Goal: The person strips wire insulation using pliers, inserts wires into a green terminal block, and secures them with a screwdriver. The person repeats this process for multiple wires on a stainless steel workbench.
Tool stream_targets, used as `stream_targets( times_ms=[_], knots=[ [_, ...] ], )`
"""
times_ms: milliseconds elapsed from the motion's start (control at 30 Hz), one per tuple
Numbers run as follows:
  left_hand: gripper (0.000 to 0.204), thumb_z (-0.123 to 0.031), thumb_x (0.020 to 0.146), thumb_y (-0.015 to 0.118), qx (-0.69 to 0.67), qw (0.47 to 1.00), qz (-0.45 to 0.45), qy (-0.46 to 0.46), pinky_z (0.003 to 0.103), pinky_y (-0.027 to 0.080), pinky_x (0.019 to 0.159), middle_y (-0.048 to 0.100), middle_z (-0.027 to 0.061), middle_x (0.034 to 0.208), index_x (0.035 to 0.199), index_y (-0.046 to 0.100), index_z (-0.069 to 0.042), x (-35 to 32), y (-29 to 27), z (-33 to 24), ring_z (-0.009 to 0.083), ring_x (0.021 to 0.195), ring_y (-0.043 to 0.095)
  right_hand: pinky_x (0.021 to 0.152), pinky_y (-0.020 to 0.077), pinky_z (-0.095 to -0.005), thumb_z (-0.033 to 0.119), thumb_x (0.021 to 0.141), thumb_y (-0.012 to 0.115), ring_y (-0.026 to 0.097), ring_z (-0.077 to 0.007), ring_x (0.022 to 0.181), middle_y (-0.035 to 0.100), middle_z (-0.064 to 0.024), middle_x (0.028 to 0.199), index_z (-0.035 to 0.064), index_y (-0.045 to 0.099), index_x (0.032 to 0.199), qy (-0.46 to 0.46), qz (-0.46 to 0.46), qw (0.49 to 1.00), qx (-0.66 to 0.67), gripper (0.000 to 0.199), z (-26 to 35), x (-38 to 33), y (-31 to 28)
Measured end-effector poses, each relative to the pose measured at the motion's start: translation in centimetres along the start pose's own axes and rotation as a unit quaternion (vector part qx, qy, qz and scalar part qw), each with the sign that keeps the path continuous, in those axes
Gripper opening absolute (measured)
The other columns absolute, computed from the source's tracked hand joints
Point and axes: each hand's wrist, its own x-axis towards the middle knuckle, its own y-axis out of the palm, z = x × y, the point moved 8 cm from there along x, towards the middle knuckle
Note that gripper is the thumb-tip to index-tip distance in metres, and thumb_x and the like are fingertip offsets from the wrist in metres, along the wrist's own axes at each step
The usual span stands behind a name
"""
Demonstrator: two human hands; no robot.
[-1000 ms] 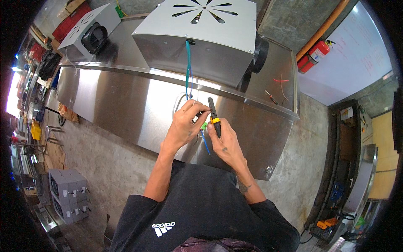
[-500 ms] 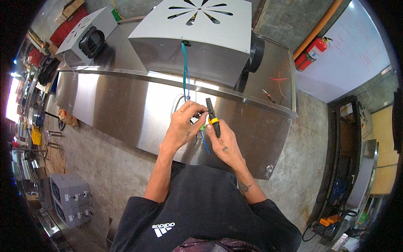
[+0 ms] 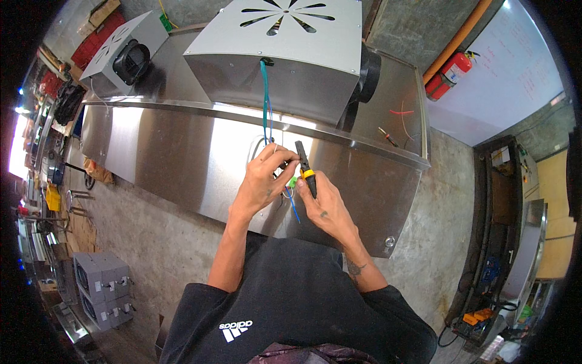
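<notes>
My right hand (image 3: 326, 205) is closed around the black and yellow handles of a pair of pliers (image 3: 305, 165), whose dark jaws point away from me. Close beside the jaws, my left hand (image 3: 265, 176) pinches thin wires between thumb and fingers; the exact wire ends are hidden. A small green connector (image 3: 293, 182) sits between the two hands. Below it a blue wire (image 3: 295, 209) dangles toward me. Teal and blue wires (image 3: 265, 100) run down from a hole in the front of a large grey metal box (image 3: 273, 79) to my left hand.
The steel bench (image 3: 170, 151) has a raised ledge along its back. A smaller vented box (image 3: 124, 51) stands at the far left. On the right lie a screwdriver (image 3: 388, 137) and a red wire scrap (image 3: 401, 113). A fire extinguisher (image 3: 449, 75) hangs beyond. Grey units (image 3: 103, 288) stand on the floor.
Almost nothing differs. Both hands and the pliers keep nearly the same place and grip, while the whole view has shifted very slightly.
</notes>
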Motion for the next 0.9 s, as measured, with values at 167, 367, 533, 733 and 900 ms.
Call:
stream_targets(
  times_ms=[167, 367, 533, 733, 900],
  knots=[
    [0.014, 0.003, 0.091, 0.08, -0.001, 1.0, -0.008, -0.009, 0.032, 0.061, 0.071, 0.074, 0.0091, 0.1, 0.104, 0.075, 0.001, 0.0, -0.1, 0.0, 0.0195, 0.087, 0.074, 0.08, 0.0491, -0.0549, 0.046, 0.114, 0.05, 0.063, -0.0461, 0.085, 0.059, -0.0286, 0.093, -0.0044, 0.05, 0.102, 0.017, 0.027, 0.999, 0.007, 0.052, 0.5, 0.1, -0.1],
    [0.015, 0.002, 0.09, 0.08, -0.007, 1.0, -0.002, -0.027, 0.031, 0.061, 0.071, 0.074, 0.0087, 0.099, 0.104, 0.075, 0.0, -0.1, 0.1, 0.5, 0.018, 0.087, 0.074, 0.069, 0.0467, -0.0455, 0.048, 0.114, 0.054, 0.055, -0.0292, 0.074, 0.058, -0.0217, 0.087, -0.0035, 0.054, 0.104, 0.023, 0.005, 0.999, 0.022, 0.052, 0.0, 0.1, 0.1],
    [0.016, 0.003, 0.09, 0.079, -0.008, 1.0, -0.013, -0.01, 0.032, 0.061, 0.073, 0.073, 0.0091, 0.099, 0.105, 0.074, 0.0, -0.2, -0.1, 0.3, 0.0185, 0.087, 0.074, 0.078, 0.049, -0.0507, 0.044, 0.113, 0.054, 0.062, -0.0413, 0.083, 0.06, -0.0271, 0.091, -0.0046, 0.051, 0.102, 0.023, 0.0, 0.999, 0.026, 0.05, 0.8, 0.0, 0.0],
    [0.016, 0.0, 0.092, 0.079, -0.004, 1.0, -0.022, 0.016, 0.033, 0.061, 0.074, 0.071, 0.0097, 0.1, 0.107, 0.074, 0.001, -0.3, -0.2, -0.1, 0.0197, 0.088, 0.074, 0.083, 0.0503, -0.0531, 0.038, 0.113, 0.056, 0.066, -0.0473, 0.09, 0.062, -0.0293, 0.095, -0.005, 0.051, 0.102, 0.019, -0.012, 1.0, 0.015, 0.045, 1.0, -0.1, 0.1],
    [0.016, -0.001, 0.093, 0.079, 0.013, 0.999, -0.026, 0.021, 0.033, 0.062, 0.074, 0.072, 0.0097, 0.1, 0.108, 0.074, 0.001, -0.4, -0.2, 0.1, 0.0193, 0.087, 0.074, 0.081, 0.0496, -0.0508, 0.039, 0.113, 0.056, 0.063, -0.0415, 0.088, 0.06, -0.0261, 0.093, -0.0045, 0.052, 0.103, -0.012, -0.028, 0.999, 0.026, 0.045, 1.4, 0.2, -0.1]
  ],
)
